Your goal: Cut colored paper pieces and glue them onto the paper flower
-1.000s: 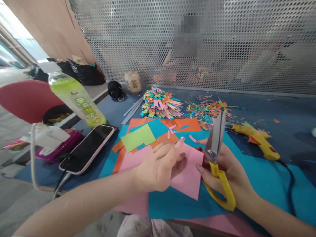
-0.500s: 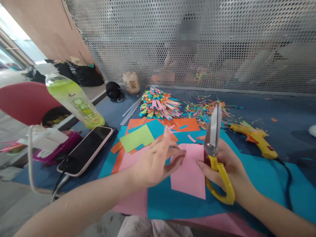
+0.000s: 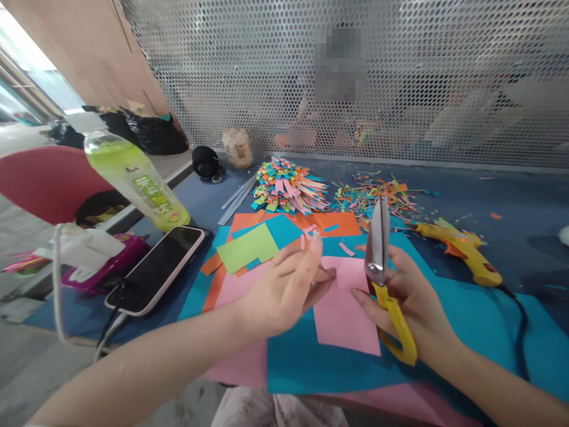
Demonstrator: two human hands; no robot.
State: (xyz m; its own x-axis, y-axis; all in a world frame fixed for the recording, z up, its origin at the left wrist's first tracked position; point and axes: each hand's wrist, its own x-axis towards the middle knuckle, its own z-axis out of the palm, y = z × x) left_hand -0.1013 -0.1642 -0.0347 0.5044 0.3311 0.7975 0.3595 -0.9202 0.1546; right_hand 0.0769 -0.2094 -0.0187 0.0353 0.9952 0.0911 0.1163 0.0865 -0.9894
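Observation:
My left hand (image 3: 284,290) pinches the upper left edge of a pink paper piece (image 3: 344,311) that lies over a teal sheet (image 3: 471,320). My right hand (image 3: 406,302) grips yellow-handled scissors (image 3: 384,279), blades together and pointing up, just right of the pink piece. More pink paper (image 3: 235,287) lies under my left wrist. A green paper square (image 3: 246,248) and orange sheets (image 3: 338,224) lie beyond my hands.
A phone (image 3: 155,270) on a cable lies at left beside a tilted green drink bottle (image 3: 133,175). A yellow glue gun (image 3: 462,252) rests at right. A pile of fringed coloured paper (image 3: 287,187) and scraps (image 3: 373,196) sit before the perforated metal screen (image 3: 400,77).
The pink piece has turned from a tilted position to lie squarer and has shifted slightly right. My left fingers regripped its edge. The scissors tilted a little more upright.

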